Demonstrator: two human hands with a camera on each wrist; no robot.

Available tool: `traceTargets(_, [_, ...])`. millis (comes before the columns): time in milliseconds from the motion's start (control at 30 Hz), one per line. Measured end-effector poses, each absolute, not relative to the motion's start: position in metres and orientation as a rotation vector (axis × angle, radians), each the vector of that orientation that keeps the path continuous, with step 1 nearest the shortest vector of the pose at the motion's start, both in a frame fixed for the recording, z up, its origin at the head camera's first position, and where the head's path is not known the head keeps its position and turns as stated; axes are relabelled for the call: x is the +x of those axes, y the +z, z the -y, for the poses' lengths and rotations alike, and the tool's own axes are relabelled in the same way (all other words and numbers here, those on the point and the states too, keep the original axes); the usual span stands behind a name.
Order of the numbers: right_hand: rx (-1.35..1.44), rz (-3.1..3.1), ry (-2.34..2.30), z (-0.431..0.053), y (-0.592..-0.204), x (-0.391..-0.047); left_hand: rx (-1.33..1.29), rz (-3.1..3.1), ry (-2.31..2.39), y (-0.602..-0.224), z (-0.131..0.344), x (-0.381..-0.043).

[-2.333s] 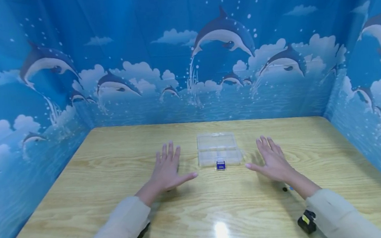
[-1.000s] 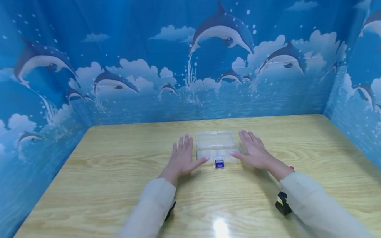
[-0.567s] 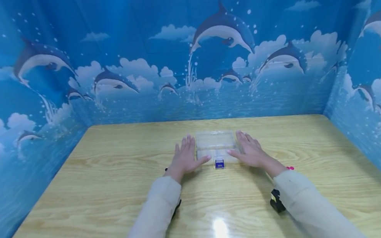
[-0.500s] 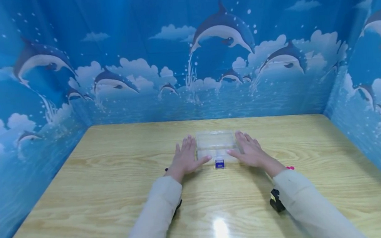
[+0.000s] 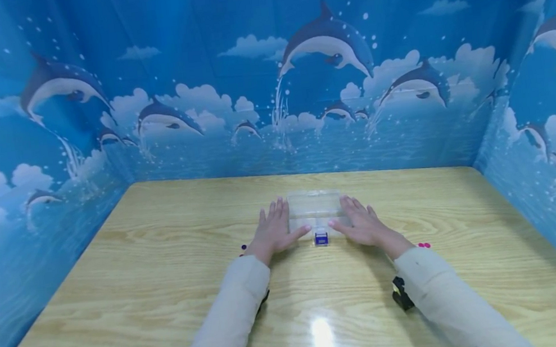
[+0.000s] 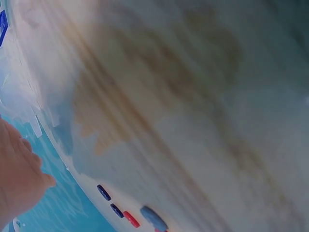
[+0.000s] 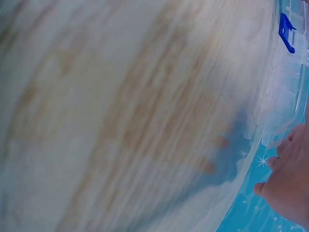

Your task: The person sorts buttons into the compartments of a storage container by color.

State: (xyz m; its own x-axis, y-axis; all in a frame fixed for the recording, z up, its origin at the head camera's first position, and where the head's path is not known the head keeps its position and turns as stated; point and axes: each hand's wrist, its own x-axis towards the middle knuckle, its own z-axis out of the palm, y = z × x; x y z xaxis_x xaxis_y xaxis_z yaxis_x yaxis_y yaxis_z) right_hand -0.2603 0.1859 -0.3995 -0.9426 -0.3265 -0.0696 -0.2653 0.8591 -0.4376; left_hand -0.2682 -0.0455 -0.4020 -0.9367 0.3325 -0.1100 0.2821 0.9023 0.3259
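Observation:
A clear plastic box [image 5: 314, 202] with a blue latch [image 5: 321, 239] at its front sits on the wooden table. My left hand [image 5: 274, 233] is at its left side, fingers extended forward and thumb pointing in toward the latch. On the opposite side, my right hand [image 5: 365, 227] mirrors this, its fingertips overlapping the box's right edge in the head view. Neither hand is curled round anything. In the right wrist view, the box [image 7: 282, 99] and its blue latch [image 7: 286, 34] show beside the right hand [image 7: 289, 181]. The left hand [image 6: 19, 169] appears at the left wrist view's edge.
Small flat pieces lie left of the left hand: dark blue [image 6: 104, 192], red [image 6: 131, 219] and grey-blue [image 6: 154, 218]. Pink pieces [image 5: 424, 245] lie near the right forearm. A dolphin-print curtain [image 5: 214, 146] borders the wooden table [image 5: 153, 249].
Both hands have moved inward from well apart to the box's two sides, most of it before the last second. The box keeps its place. Small pieces beside the forearms have come into view.

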Motion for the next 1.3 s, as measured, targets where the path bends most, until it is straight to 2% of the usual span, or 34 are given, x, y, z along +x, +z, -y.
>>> traceTargets(1300, [-0.461,-2.861,-0.583,-0.1847,-0.4053,-0.2556,0.517,-2.898,0.363,-0.4042,0.0427,-0.2653])
